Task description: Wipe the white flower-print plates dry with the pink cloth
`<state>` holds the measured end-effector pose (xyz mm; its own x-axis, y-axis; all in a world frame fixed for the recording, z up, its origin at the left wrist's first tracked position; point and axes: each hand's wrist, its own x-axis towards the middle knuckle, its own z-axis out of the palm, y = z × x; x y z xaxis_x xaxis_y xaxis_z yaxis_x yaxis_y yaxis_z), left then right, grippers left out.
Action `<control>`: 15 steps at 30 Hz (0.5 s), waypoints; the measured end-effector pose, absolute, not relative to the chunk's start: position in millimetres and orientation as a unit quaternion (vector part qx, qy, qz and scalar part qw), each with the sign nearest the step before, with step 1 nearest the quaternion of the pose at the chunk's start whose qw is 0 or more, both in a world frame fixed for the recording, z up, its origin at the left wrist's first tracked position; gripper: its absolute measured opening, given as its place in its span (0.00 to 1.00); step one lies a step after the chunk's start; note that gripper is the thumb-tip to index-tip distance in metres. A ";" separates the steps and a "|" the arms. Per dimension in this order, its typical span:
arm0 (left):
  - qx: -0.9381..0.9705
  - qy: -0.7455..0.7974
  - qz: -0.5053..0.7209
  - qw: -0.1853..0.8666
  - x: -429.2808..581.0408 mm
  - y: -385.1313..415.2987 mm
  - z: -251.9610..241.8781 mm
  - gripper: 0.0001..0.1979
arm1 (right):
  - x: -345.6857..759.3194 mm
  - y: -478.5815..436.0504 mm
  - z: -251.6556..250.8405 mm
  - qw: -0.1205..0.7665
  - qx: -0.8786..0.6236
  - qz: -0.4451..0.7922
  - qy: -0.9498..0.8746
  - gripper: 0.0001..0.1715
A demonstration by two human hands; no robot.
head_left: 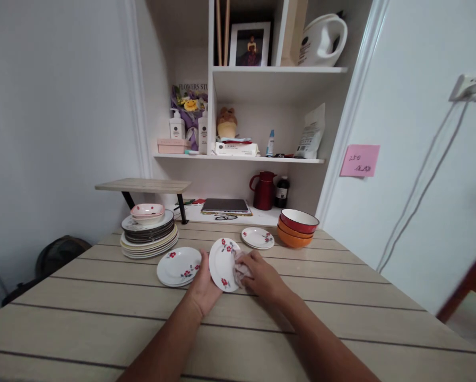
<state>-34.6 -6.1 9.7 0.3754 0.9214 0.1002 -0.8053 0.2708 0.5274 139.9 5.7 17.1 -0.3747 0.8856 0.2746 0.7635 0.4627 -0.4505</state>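
Head view: left hand (206, 289) gripped floral plate (221, 262) by left edge above counter (238, 342); right hand (262, 273) pinched crumpled cloth (241, 271) against plate's right side. Wiping seemed unfinished. Left floral plates (175, 264), far-right floral plates (256, 236) lay apart; which already wiped, couldn't tell.

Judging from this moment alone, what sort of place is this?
Probably a room in a home, at a slatted tabletop before white built-in shelves. A framed picture, a red jug and stacked plates suggest it, though which room is unclear.
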 end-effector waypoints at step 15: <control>0.276 0.148 0.475 0.823 -32.9 -7.4 4.7 0.31 | 118.4 -9.6 26.5 0.334 -0.411 0.135 -0.838 0.26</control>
